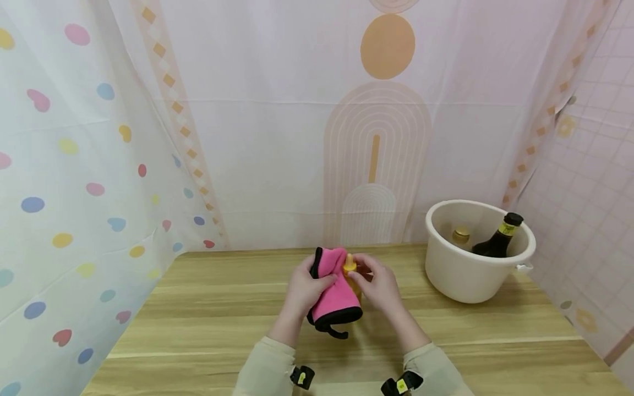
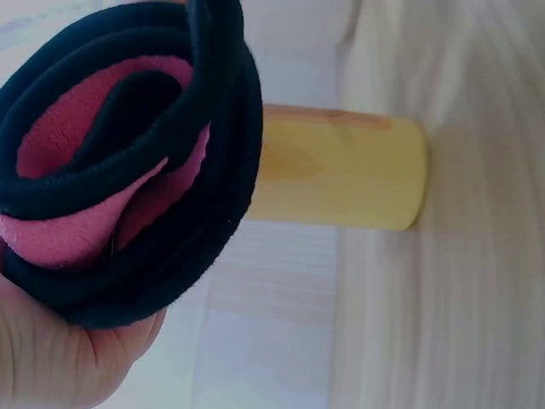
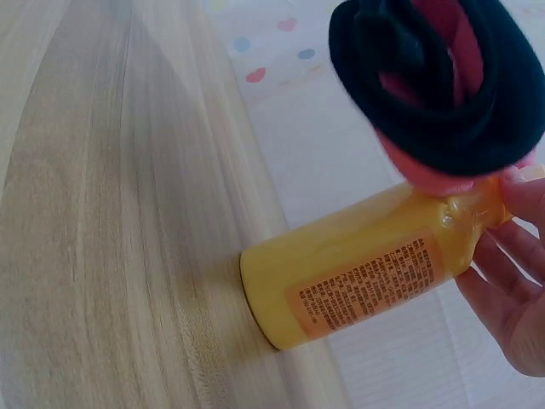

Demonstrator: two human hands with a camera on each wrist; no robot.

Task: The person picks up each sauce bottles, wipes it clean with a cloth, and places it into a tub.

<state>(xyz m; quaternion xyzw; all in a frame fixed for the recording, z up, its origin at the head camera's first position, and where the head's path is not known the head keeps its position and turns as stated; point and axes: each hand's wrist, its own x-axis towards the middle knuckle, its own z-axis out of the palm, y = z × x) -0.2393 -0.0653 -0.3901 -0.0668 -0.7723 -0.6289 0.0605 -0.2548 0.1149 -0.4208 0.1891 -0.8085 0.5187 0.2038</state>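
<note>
My left hand (image 1: 303,289) grips a pink cloth (image 1: 338,294) with thick black edging, bunched so its open end forms loose rolled layers. A black loop or strap hangs from its lower edge. Beside it, touching the cloth, is a yellow bottle (image 3: 362,264) with a pointed orange nozzle cap (image 1: 350,263). My right hand (image 1: 381,283) holds this bottle around its neck, thumb toward the front. The right wrist view shows an orange label (image 3: 366,281) with small print. The bottle is upright, its base at or just above the tabletop; I cannot tell which.
To the right on the wooden table (image 1: 198,319) stands a cream bucket (image 1: 460,280). Inside it lean a dark bottle (image 1: 495,243) with a black top and another with a gold cap (image 1: 461,233). Patterned curtains (image 1: 267,165) enclose the table's back and sides.
</note>
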